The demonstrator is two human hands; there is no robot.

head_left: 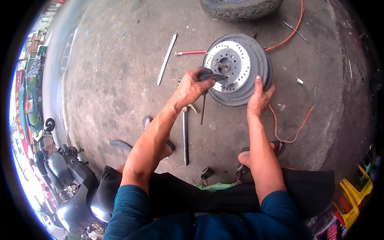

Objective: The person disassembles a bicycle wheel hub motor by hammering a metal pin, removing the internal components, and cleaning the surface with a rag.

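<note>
A grey wheel rim [262,52] without a tyre lies on the concrete, a drilled silver brake disc [244,54] on its upper face. An axle [226,67] stands up from its hub. My left hand [191,86] is closed round a dark tool with a tapered end [213,77], held over the near left part of the disc. A thin rod [203,110] hangs below that hand; whether it belongs to the same tool I cannot tell. My right hand [260,98] rests on the rim's near right edge, thumb on top, the other fingers partly hidden beyond the side.
A knobbly tyre [242,10] lies beyond the rim. Left of it are a flat pale bar [167,60] and a red hose end [192,52]. A long-handled hammer [185,136] lies nearer me. An orange hose [290,37] runs right. Motorbikes [76,176] stand left.
</note>
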